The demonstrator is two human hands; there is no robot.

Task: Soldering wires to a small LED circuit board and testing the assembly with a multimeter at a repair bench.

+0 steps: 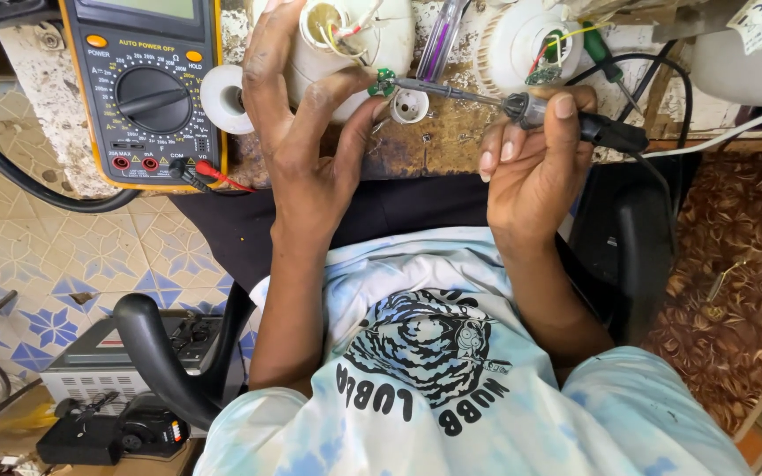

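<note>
Yellow multimeter (145, 88) beside left hand (306, 132)

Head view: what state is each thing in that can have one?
Left hand: pinching the small green circuit board.
Right hand: gripping the soldering iron, tip at the board.
White bulb housing: open, wires showing.
Multimeter: probe leads plugged in.
Second bulb housing: open.

Glossy white plastic on the bulb housing (346, 53) at top centre — matt yellow plastic casing on the multimeter (145, 88), upper left. Bare metal shaft on the soldering iron (522, 106) — scorched, rough wood on the bench edge (434, 145).
</note>
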